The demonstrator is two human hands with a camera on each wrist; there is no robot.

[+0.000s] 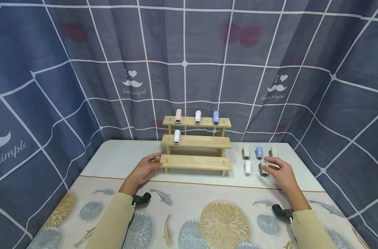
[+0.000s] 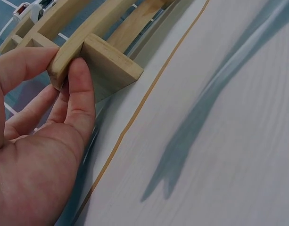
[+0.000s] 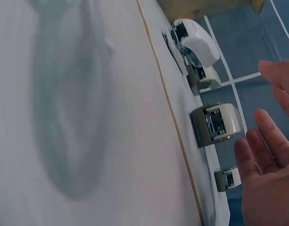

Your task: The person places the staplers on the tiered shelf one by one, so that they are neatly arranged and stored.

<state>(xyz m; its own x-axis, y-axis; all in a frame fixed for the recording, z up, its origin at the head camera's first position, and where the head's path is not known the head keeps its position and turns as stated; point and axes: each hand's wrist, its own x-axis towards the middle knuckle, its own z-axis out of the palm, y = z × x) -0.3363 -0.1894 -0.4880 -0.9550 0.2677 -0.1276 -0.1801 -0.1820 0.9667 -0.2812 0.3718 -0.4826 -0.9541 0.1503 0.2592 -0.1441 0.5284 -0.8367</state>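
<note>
My left hand [image 1: 147, 168] pinches the left end of the lowest step of a three-tier wooden stand [image 1: 195, 162]. In the left wrist view, fingers [image 2: 80, 89] lie above and below that step's end [image 2: 64, 66]. Over on the right, my right hand [image 1: 279, 172] hovers at a small beige-and-grey stapler [image 1: 263, 170], overlapping it in the head view. The right wrist view has my fingers [image 3: 269, 132] spread loosely beside this stapler [image 3: 217, 123], with a gap visible. A white stapler [image 1: 247, 168] stands to its left.
Behind these are a blue stapler [image 1: 259, 152] and two pale ones [image 1: 246, 152]. Pink [image 1: 178, 116], white [image 1: 198, 117] and blue [image 1: 215, 118] staplers line the top step; another white stapler [image 1: 177, 137] sits on the middle step. A curtain [image 1: 189, 83] hangs behind the table.
</note>
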